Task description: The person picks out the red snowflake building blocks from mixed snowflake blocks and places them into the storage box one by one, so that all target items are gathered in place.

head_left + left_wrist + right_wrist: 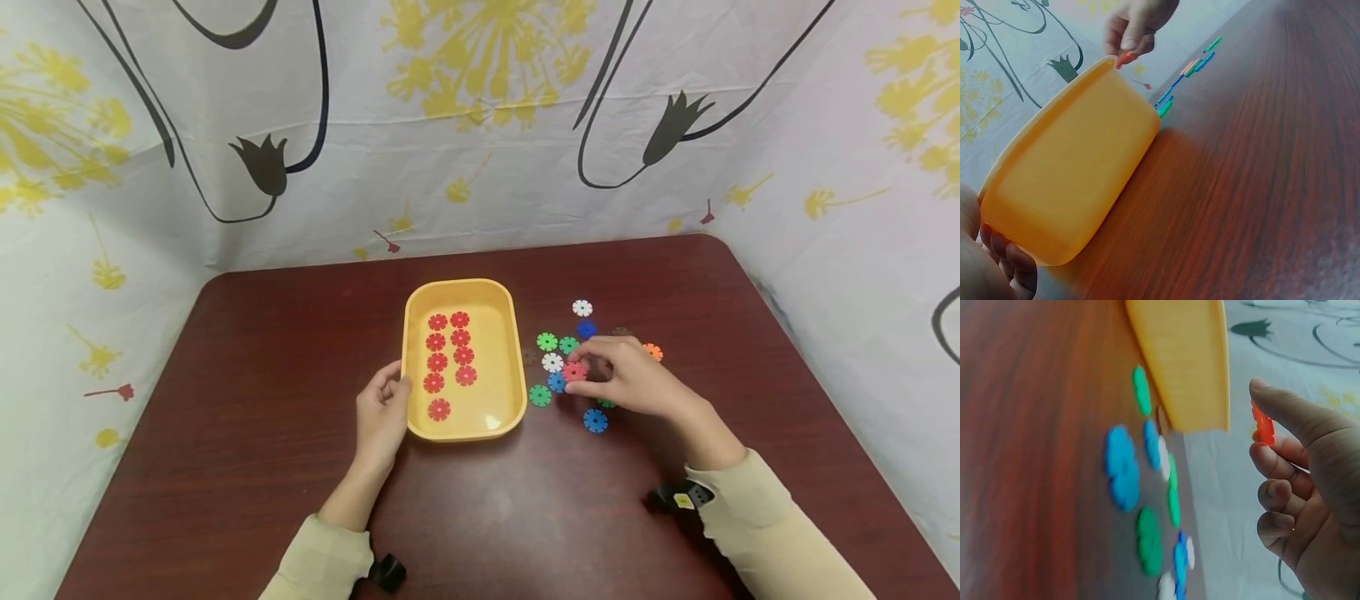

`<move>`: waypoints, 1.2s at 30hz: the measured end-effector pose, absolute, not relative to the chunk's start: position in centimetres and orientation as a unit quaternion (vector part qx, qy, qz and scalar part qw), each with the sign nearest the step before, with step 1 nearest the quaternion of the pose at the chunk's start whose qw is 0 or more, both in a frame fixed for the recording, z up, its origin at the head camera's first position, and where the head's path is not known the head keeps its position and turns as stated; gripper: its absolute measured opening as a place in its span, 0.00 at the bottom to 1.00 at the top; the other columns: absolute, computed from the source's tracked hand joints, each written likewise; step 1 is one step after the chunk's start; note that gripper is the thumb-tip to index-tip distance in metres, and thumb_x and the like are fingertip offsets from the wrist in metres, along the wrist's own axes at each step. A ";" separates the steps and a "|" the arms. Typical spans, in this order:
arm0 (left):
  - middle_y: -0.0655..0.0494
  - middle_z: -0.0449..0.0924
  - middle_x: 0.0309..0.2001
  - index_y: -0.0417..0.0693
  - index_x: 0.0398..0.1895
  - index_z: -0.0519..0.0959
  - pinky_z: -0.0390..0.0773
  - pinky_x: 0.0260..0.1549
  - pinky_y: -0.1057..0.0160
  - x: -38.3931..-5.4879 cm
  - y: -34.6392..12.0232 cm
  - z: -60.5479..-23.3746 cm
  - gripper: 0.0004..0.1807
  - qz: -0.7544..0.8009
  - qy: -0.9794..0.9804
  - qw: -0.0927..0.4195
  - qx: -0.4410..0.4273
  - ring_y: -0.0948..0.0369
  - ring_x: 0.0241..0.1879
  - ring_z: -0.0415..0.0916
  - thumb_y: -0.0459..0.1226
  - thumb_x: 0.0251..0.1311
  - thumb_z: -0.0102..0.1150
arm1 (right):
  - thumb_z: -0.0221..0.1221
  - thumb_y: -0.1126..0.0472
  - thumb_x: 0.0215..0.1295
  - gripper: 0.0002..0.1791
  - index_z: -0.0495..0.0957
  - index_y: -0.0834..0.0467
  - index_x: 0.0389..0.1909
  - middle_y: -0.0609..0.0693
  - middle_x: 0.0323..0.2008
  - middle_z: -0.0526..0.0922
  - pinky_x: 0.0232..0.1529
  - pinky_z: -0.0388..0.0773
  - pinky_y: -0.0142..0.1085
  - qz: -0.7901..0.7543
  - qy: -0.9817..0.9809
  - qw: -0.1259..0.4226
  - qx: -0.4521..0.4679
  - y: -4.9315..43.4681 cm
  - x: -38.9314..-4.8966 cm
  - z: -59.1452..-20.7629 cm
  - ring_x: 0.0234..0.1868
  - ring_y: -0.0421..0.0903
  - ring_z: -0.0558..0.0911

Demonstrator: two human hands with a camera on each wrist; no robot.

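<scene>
A red notched disc [1264, 423] is pinched between the thumb and fingers of my right hand [633, 375], held up off the table to the right of the tray. My left hand [382, 417] grips the left wall of a yellow tray [495, 392], thumb at the rim and fingers against the outer side in the left wrist view. Inside the tray, several red discs [437, 362] lie in two columns toward its left half. Below and around my right hand lie loose discs: a green one [540, 395], a blue one [596, 420] and a white one [552, 362].
An orange disc [653, 352] and another white disc [582, 308] lie farther out in the loose group. The dark reddish-brown table [285, 375] has rounded far corners. Behind it hangs a white cloth [450, 225] printed with flowers.
</scene>
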State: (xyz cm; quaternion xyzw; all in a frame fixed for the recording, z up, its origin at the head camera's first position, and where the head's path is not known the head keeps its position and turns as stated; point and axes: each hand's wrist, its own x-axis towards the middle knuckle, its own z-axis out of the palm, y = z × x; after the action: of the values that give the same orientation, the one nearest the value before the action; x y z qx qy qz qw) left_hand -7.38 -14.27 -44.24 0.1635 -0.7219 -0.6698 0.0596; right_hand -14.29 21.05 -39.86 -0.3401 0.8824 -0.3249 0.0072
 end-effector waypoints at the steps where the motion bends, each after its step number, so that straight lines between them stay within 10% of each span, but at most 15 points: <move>1: 0.42 0.74 0.28 0.39 0.63 0.77 0.71 0.19 0.70 -7.3 -14.2 -43.9 0.20 -0.669 -0.723 0.057 0.165 0.62 0.22 0.70 0.35 0.72 0.55 | 0.77 0.53 0.52 0.18 0.84 0.54 0.40 0.41 0.21 0.71 0.26 0.67 0.33 -0.324 0.882 0.010 -0.343 20.6 -14.3 -39.6 0.21 0.36 0.67; 36: 0.39 0.75 0.27 0.30 0.64 0.74 0.73 0.19 0.71 -6.6 -13.6 -40.6 0.20 -0.668 -0.725 0.043 0.161 0.60 0.22 0.73 0.31 0.72 0.52 | 0.74 0.56 0.57 0.16 0.84 0.61 0.42 0.51 0.31 0.80 0.35 0.73 0.34 -0.331 0.836 0.043 -0.435 8.9 -15.9 -39.8 0.33 0.49 0.77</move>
State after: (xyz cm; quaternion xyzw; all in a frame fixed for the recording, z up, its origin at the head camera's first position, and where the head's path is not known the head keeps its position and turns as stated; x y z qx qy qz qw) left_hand -6.57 -13.65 -40.63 0.1610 -0.7251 -0.6682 0.0431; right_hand -15.88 8.93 -39.76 -0.4347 0.8363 -0.3315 0.0428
